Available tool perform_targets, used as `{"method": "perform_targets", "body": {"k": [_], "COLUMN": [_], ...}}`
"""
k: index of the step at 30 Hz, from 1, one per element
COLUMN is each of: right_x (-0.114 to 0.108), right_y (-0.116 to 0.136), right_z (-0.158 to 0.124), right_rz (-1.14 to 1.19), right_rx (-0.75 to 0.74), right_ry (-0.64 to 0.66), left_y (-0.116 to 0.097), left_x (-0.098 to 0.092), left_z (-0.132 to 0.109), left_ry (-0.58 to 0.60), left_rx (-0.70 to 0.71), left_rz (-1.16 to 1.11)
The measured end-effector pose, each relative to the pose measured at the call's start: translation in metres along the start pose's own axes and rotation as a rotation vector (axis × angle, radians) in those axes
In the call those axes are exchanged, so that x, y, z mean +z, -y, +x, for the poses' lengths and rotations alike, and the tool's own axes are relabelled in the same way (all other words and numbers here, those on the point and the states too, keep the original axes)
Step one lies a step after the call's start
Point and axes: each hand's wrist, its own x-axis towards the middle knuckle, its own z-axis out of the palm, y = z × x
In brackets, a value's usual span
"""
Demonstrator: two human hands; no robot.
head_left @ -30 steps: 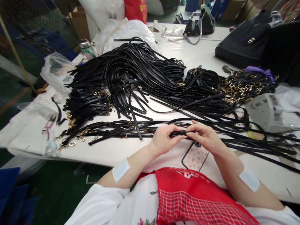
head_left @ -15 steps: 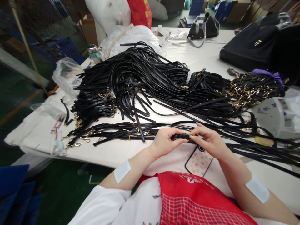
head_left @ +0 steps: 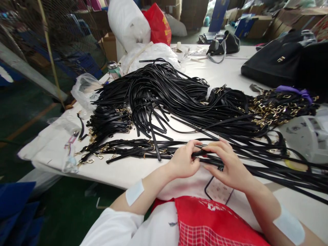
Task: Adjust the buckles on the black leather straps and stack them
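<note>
My left hand (head_left: pixel 183 161) and my right hand (head_left: pixel 228 163) meet over the near edge of a white table (head_left: pixel 133 167). Both pinch the same thin black strap (head_left: pixel 205 152), which runs off to the right among other straps. A phone in a patterned case (head_left: pixel 219 191) lies on the table under my right hand. A large heap of black leather straps (head_left: pixel 166 92) fills the table's middle. To the left lie straps with gold clasps (head_left: pixel 102 152).
A pile of gold-buckled strap ends (head_left: pixel 279 106) sits at the right, beside a white object (head_left: pixel 304 136). Black handbags (head_left: pixel 274 61) stand at the back right. Plastic bags (head_left: pixel 85 90), a flask (head_left: pixel 114 68) and a red bag (head_left: pixel 159 25) are at the back left.
The view has tilted up and the hands sit lower in it. My fingers have shifted along the strap; my right hand now lies flatter over it.
</note>
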Motion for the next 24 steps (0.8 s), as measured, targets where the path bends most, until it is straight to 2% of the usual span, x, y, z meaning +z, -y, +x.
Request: {"method": "perform_targets", "body": {"k": [3,6,8,12,16,20,24], "right_x": [0.0,0.002,0.002,0.001,-0.002,-0.013,-0.029], "right_y": [0.007,0.008,0.007,0.011,0.016,0.012,0.001], "right_z": [0.006,0.01,0.012,0.015,0.017,0.012,0.007], "right_rz": [-0.15,-0.158,-0.163,-0.167,-0.113,-0.09,-0.103], "right_rx": [-0.058,-0.067,-0.064,-0.072,-0.064,-0.02,0.01], "right_ry": [-0.083,-0.145,-0.164,-0.165,-0.115,-0.124,-0.166], "left_y": [-0.009,-0.013,-0.013,-0.013,-0.013,-0.014,-0.01], "left_x": [-0.002,-0.004,-0.005,-0.005,-0.007,-0.033,-0.069], "left_z": [-0.001,0.0,0.003,0.007,0.008,0.004,-0.004], "left_ry": [0.015,-0.074,-0.105,-0.041,0.07,0.153,0.116], "left_rx": [-0.003,-0.077,-0.1,-0.106,-0.023,-0.076,-0.143], "left_rz": [-0.105,-0.201,-0.137,0.025,-0.091,-0.257,-0.243]}}
